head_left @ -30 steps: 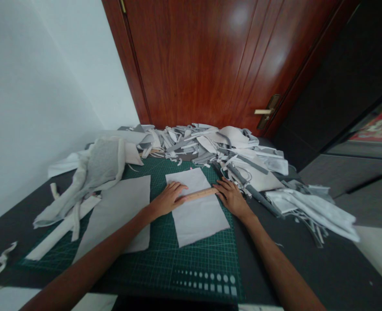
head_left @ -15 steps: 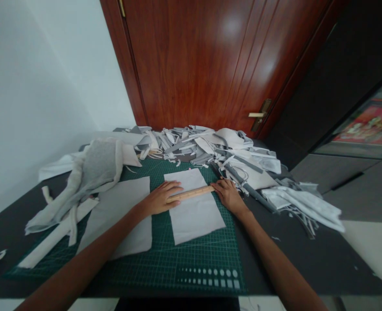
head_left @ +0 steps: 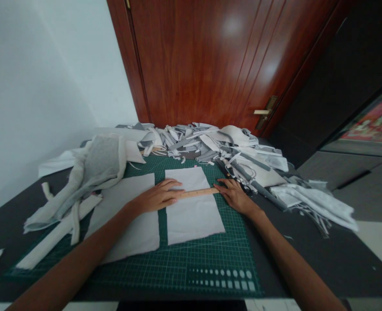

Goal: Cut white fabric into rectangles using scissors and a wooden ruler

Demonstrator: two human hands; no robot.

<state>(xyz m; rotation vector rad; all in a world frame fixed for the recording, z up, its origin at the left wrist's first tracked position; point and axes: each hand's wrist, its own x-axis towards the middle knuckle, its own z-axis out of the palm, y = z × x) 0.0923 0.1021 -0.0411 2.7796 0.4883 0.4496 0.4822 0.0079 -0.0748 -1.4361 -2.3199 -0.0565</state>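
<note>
A short wooden ruler [head_left: 199, 192] lies across a white rectangular piece of fabric [head_left: 191, 222] on the green cutting mat [head_left: 174, 276]. My left hand [head_left: 158, 196] grips the ruler's left end, its thumb along the near edge and its fingers reaching over the far side. At the other end, my right hand [head_left: 234, 195] pinches the ruler's tip just beyond the fabric's right edge. Beneath my left forearm is a larger pale fabric piece [head_left: 142, 235], partly hidden by that arm.
Grey and white fabric scraps [head_left: 204, 142] are heaped along the back by the wooden door [head_left: 194, 60]. A bunched grey-white cloth [head_left: 102, 160] and a long pale strip [head_left: 45, 242] lie at left. More scraps [head_left: 317, 205] lie on the dark table [head_left: 323, 255] at right.
The ruler and white fabric have turned slightly, so the ruler lies closer to level. Both hands stay at its ends. The camera view has shifted a little.
</note>
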